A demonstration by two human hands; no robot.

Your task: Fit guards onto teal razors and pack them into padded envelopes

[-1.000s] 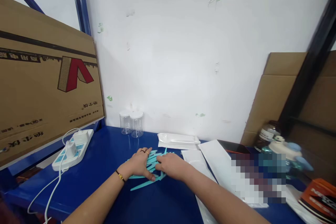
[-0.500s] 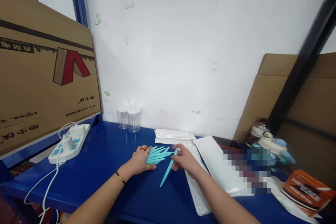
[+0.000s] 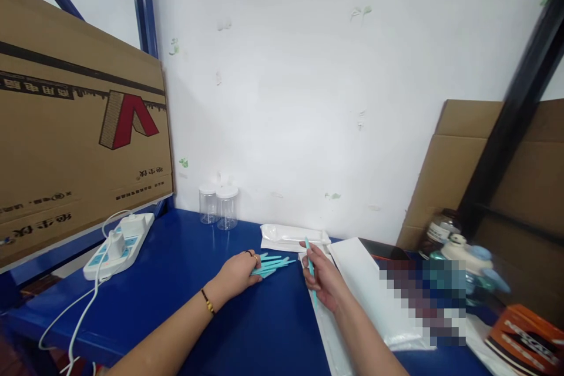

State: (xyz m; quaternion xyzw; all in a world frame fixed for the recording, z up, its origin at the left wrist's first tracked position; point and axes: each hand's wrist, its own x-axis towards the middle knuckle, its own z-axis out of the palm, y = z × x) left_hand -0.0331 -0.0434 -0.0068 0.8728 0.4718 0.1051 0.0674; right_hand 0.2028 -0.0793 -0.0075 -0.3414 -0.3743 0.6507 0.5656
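A small pile of thin turquoise sticks (image 3: 274, 264) lies on the blue table (image 3: 185, 282). My left hand (image 3: 238, 273), with rings and a dark wrist band, rests closed over the left end of the pile. My right hand (image 3: 325, 283) is lifted just right of the pile and pinches one turquoise stick (image 3: 311, 270), held nearly upright. Under and beside that hand lie flat white pouches (image 3: 365, 288).
Two clear lidded jars (image 3: 219, 207) stand by the wall. A white power strip (image 3: 118, 245) with cables lies at the left under a big cardboard box (image 3: 74, 147). A sealed white packet (image 3: 293, 236), bottles (image 3: 458, 252) and an orange box (image 3: 524, 335) are at the right.
My right hand has pulled one stick out of the pile, carried it to the right and turned it upright. My left hand has stayed on the pile.
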